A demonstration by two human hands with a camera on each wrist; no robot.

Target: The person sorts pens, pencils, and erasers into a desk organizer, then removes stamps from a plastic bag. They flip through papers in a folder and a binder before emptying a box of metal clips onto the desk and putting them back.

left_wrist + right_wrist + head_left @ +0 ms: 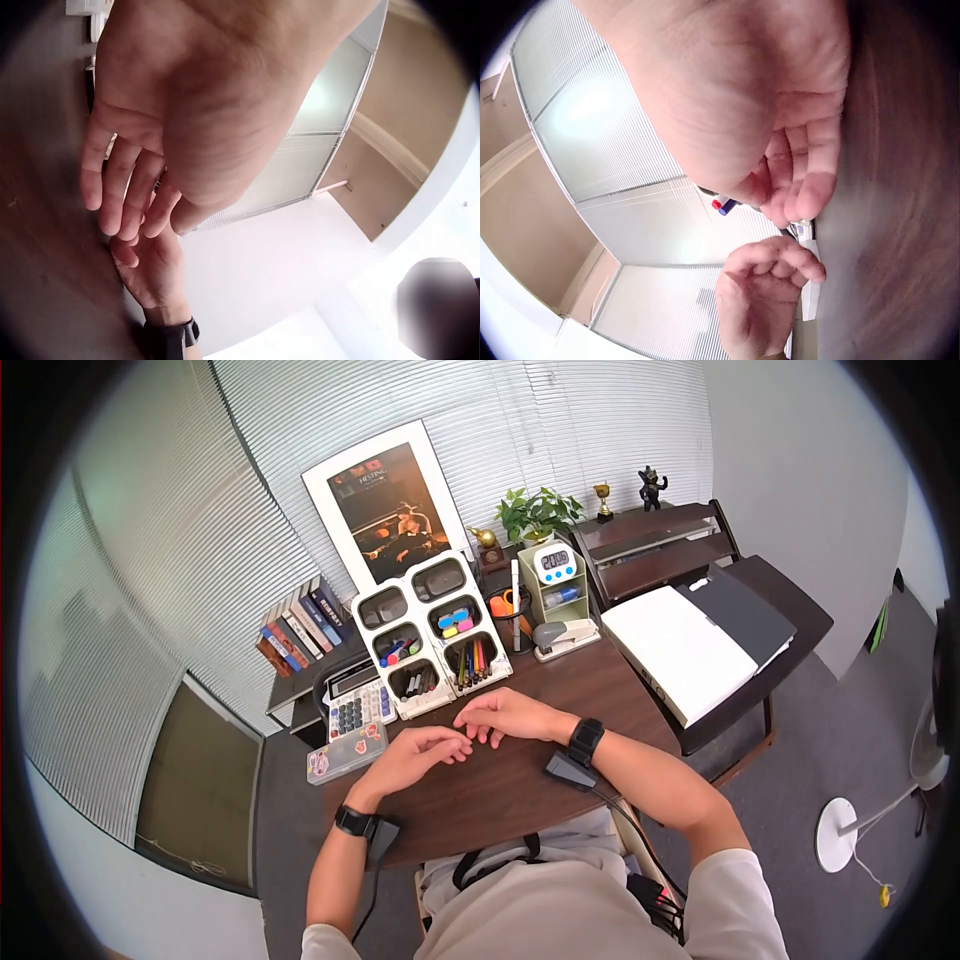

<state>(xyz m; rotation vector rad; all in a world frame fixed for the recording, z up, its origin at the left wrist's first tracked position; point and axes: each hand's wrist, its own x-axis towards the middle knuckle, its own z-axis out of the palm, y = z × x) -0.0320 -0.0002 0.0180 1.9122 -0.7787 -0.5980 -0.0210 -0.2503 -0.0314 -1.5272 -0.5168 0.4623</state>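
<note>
Left hand [412,757] and right hand [515,715] over a dark wooden table [450,800], both empty and relaxed, fingers loosely bent, fingertips close together; contact between them or with the table hard to tell. Just beyond, a white six-compartment organizer [424,632], with pencils [472,662] at lower right; probably stiff, light plastic, best taken by both outer side walls and kept steady to avoid spilling. Near the left hand, just beside a calculator [362,710], a stickered case [345,756]; likely light, rigid and somewhat slippery, best pinched across the narrow width.
</note>
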